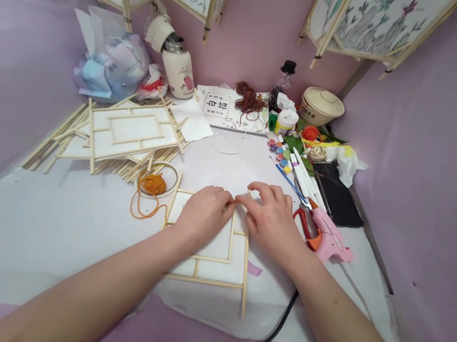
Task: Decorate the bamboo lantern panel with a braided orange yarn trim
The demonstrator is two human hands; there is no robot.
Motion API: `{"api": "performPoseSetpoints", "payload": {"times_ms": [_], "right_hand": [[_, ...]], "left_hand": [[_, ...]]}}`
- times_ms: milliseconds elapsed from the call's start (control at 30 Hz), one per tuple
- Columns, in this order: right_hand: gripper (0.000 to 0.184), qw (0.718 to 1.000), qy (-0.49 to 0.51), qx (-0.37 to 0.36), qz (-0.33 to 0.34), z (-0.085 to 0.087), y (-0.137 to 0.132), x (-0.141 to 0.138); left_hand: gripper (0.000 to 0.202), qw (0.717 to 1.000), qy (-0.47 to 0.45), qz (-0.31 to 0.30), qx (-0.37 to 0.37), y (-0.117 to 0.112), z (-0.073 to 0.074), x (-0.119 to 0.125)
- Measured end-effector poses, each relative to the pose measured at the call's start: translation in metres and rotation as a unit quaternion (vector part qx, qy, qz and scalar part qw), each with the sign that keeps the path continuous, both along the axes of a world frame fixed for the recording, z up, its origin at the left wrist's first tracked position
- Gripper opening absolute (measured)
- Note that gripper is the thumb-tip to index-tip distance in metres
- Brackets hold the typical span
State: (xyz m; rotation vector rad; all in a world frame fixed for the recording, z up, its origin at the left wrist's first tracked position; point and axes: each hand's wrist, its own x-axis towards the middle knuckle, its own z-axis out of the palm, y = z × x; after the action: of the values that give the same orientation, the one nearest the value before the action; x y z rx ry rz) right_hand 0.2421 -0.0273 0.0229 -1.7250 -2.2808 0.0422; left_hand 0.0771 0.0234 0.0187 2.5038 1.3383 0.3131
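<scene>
A flat panel of thin wooden sticks backed with white paper (219, 272) lies in front of me. Across its upper part rests my left hand (207, 211), thumb and forefinger pinched together near the top edge, where a small bit of orange yarn shows at the tips. My right hand (271, 215) comes in from the other side; its forefinger reaches to the left fingertips while thumb and other fingers stay apart and curved. A ball of orange yarn (153, 183) sits inside a roll of tape (175, 180); its strand runs to the panel's left edge and disappears beneath my left hand.
More stick panels (131, 127) and loose sticks are piled on the left. Rightward lie a pink glue gun (334, 240), red-handled scissors (304, 223), pens and a black phone (340, 194). Behind stand an open flask (179, 71) and a lidded bowl (320, 107). Painted lanterns (374, 20) hang above.
</scene>
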Motion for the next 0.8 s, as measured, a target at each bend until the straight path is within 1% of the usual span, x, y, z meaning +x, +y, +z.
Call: {"api": "performPoseSetpoints", "payload": {"times_ms": [100, 300, 433, 633, 800], "right_hand": [[0.034, 1.000, 0.000, -0.007, 0.003, -0.0011, -0.0005, -0.0006], [0.039, 0.999, 0.028, 0.010, -0.017, 0.0002, 0.0005, 0.0020], [0.034, 1.000, 0.014, -0.001, 0.000, -0.0012, 0.0007, 0.0010], [0.030, 1.000, -0.009, 0.003, -0.001, -0.0041, 0.0007, 0.0004], [0.039, 1.000, 0.016, 0.020, -0.009, -0.0011, 0.0005, 0.0025]], "left_hand": [[0.024, 1.000, -0.003, -0.004, 0.002, 0.0000, -0.0013, -0.0003], [0.023, 1.000, -0.013, 0.001, 0.004, -0.0008, -0.0024, -0.0002], [0.023, 1.000, -0.014, 0.003, 0.011, -0.0004, -0.0038, 0.0000], [0.025, 1.000, -0.014, 0.000, 0.017, 0.0000, -0.0052, -0.0003], [0.023, 1.000, -0.017, -0.001, 0.017, -0.0011, -0.0037, -0.0002]]}}
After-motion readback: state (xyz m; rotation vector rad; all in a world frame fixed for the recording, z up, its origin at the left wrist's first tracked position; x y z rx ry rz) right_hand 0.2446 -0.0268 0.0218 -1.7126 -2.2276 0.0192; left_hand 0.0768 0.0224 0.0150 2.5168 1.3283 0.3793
